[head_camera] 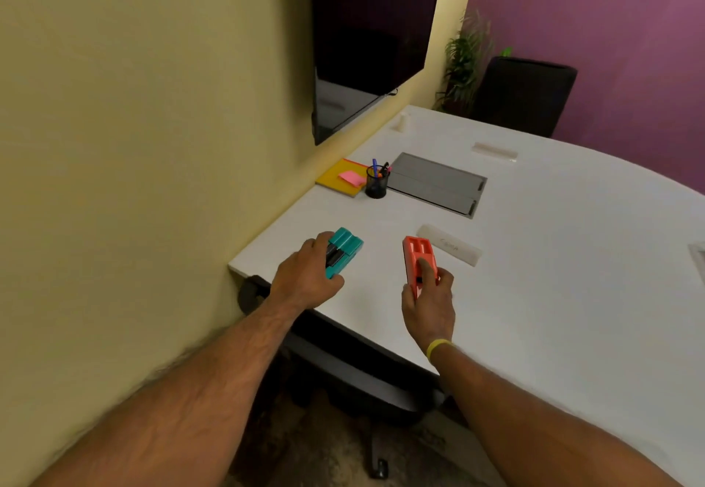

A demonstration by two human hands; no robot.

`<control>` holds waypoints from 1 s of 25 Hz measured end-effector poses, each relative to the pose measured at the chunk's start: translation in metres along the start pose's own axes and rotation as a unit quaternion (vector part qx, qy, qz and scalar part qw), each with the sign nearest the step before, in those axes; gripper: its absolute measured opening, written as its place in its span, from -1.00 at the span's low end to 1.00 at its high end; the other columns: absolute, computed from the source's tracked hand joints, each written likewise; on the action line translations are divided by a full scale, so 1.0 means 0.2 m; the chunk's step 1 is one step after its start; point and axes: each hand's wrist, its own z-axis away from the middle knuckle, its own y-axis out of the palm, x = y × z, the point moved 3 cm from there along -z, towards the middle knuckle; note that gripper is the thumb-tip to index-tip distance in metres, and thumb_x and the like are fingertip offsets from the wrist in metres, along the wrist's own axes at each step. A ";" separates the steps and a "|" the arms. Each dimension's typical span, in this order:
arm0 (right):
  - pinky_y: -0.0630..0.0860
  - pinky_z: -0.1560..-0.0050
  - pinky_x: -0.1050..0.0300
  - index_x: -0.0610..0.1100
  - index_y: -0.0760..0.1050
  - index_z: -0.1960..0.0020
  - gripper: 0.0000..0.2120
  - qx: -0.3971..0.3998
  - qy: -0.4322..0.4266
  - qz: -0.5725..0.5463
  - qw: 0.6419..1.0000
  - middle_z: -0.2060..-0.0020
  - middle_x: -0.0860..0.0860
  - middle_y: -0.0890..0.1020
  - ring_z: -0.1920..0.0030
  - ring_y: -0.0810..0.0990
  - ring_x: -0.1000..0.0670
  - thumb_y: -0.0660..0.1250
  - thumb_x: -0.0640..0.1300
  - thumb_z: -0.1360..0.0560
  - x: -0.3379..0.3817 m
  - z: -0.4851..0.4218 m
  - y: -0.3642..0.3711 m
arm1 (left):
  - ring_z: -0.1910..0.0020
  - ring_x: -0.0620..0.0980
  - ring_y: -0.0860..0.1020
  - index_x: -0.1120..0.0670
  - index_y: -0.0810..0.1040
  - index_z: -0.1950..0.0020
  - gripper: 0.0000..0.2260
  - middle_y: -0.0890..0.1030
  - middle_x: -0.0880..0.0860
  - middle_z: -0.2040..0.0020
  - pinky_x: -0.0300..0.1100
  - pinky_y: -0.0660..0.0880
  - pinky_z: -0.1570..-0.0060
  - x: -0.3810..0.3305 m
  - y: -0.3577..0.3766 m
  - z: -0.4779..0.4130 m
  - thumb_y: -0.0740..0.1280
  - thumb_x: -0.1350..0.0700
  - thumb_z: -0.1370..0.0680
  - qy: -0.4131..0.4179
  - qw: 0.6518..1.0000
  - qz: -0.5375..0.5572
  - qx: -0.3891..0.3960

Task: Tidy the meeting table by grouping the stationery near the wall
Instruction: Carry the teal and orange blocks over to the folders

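Observation:
My left hand (305, 277) grips a teal plastic stationery block (345, 248) low over the white meeting table (553, 277), near the table's corner by the yellow wall. My right hand (429, 296) holds an orange plastic block (416, 256), thumb on top, just above the table. Farther along the wall lie a yellow notebook (335, 177) with a pink sticky pad (353, 177) on it and a black mesh pen cup (377, 181) with pens.
A white name plate (450, 244) lies right behind the orange block. A grey cable hatch (438, 183) is set into the table beside the pen cup. A second white plate (494, 151) and a small white bottle (402, 122) sit farther back. A dark screen hangs on the wall; a chair stands below the corner.

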 end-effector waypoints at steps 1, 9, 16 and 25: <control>0.58 -0.12 -0.09 0.03 0.14 -0.51 -0.41 -0.009 0.005 0.000 1.000 -0.36 -0.11 0.31 -0.21 0.54 -0.21 0.31 0.01 -0.56 0.08 -0.01 0.03 | -0.17 0.11 0.53 -0.04 0.13 -0.49 -0.31 0.44 0.08 -0.31 0.05 0.53 -0.12 0.08 -0.07 -0.03 0.39 -0.04 -0.44 0.001 1.000 0.010 -0.007; 0.58 -0.03 0.00 -0.02 0.22 -0.45 -0.44 -0.030 0.056 0.001 0.998 -0.32 -0.08 0.35 -0.13 0.55 -0.15 0.34 -0.04 -0.51 0.30 -0.12 0.27 | -0.17 0.09 0.54 0.01 0.18 -0.48 -0.33 0.47 0.09 -0.30 -0.01 0.52 -0.08 0.48 -0.27 -0.35 0.43 0.02 -0.46 -0.017 0.995 0.095 -0.018; 0.59 -0.03 0.00 -0.04 0.23 -0.43 -0.47 0.006 0.124 -0.043 0.991 -0.28 -0.07 0.34 -0.06 0.55 -0.13 0.31 -0.05 -0.51 0.35 -0.48 0.70 | -0.16 0.06 0.53 0.02 0.18 -0.49 -0.33 0.46 0.10 -0.30 -0.05 0.53 -0.10 0.83 -0.03 -0.76 0.43 0.09 -0.47 -0.046 0.989 0.133 0.033; 0.59 0.01 -0.01 0.00 0.29 -0.37 -0.57 0.033 0.187 -0.041 0.981 -0.22 -0.03 0.35 -0.09 0.52 -0.11 0.28 -0.06 -0.52 0.43 -0.90 1.17 | -0.19 0.13 0.51 0.15 0.21 -0.48 -0.39 0.42 0.17 -0.32 0.01 0.57 -0.10 1.13 0.25 -1.44 0.41 0.12 -0.51 -0.054 0.985 0.140 0.084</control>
